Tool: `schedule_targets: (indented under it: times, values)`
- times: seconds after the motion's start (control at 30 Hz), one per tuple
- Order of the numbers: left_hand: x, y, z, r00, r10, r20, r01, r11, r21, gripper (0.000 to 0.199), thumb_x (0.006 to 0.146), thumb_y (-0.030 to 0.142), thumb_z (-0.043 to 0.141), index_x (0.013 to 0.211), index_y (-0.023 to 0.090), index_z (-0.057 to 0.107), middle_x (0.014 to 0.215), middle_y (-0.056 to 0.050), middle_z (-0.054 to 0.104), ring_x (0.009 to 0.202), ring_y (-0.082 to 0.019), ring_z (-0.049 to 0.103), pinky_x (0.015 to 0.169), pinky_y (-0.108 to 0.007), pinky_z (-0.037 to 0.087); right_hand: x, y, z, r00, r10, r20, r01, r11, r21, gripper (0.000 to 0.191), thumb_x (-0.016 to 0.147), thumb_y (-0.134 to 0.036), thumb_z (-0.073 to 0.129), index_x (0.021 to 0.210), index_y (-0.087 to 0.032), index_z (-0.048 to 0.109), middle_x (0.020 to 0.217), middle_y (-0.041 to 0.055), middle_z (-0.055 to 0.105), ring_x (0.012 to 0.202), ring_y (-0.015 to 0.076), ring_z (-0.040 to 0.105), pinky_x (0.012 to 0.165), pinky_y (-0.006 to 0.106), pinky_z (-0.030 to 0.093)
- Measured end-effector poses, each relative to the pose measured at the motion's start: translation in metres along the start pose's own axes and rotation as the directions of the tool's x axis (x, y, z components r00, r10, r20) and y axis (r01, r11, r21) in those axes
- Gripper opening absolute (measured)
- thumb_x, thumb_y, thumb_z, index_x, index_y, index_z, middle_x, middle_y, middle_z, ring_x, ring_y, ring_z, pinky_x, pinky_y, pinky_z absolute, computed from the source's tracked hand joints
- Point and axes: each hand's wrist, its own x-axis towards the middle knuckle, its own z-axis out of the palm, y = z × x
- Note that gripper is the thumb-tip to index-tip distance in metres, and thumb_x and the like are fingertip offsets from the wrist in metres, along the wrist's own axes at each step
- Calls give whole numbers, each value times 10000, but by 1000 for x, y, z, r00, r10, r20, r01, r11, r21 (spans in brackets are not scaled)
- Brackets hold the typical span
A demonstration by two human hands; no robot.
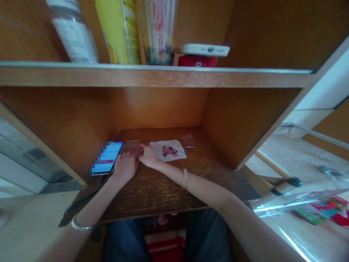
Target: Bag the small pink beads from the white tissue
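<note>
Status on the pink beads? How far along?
Done: a clear bag by the white paper holds a few pink bits. In hand: left hand and right hand meet at a clear sheet; their grip is unclear. Remaining: most pink beads lie on the white paper.

We've got a coarse-grained dark wood desk (152,193) under a smoother satin wood shelf (152,77), a matt white sheet (168,150) that looks like paper, a thin clear plastic bag (187,141), a glossy phone screen (107,157) and a shiny metal bangle (81,226).
</note>
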Motion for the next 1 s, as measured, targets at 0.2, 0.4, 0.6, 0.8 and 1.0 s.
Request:
schedule_targets:
  times: [0.2,0.4,0.6,0.8,1.0]
  values:
    - [-1,3,1,999,-41,23,41,999,10,376,897,249,326,1089,95,610,1108,-176,636,1041,-309,575,859,-406,392,-17,-14,-17,985,-44,166,60,994,-95,262,726,37,518,852,-145,658,953,75,695,920,186,622,844,303,498]
    - [3,1,-4,996,-89,12,88,995,41,438,891,342,342,1000,49,649,1073,-219,633,1019,-340,573,862,-436,378,-31,-19,-27,971,-128,201,158,978,-139,265,743,38,485,850,-123,666,964,105,688,920,197,615,851,316,480]
    - [13,6,-13,997,-65,-43,67,997,38,478,853,307,416,1229,36,534,1263,-227,553,1174,-339,498,943,-440,350,-44,-25,-47,947,-256,192,287,945,-155,283,773,10,453,924,-135,644,980,98,661,944,184,593,877,346,474]
    - [30,12,-6,1000,5,-1,-5,1000,4,528,897,306,367,1344,33,434,1413,-233,408,1283,-332,423,1056,-472,265,-52,-15,-73,945,-288,156,316,929,-193,313,804,-20,456,1044,-104,640,1049,130,647,993,191,592,904,353,472]
    - [48,-13,23,981,-92,172,98,995,-24,515,910,326,361,1353,79,450,1387,-222,444,1315,-340,390,1049,-465,302,-55,9,-99,965,-249,80,260,940,-220,320,767,-24,515,1020,-142,672,1049,111,664,1004,205,604,918,385,473]
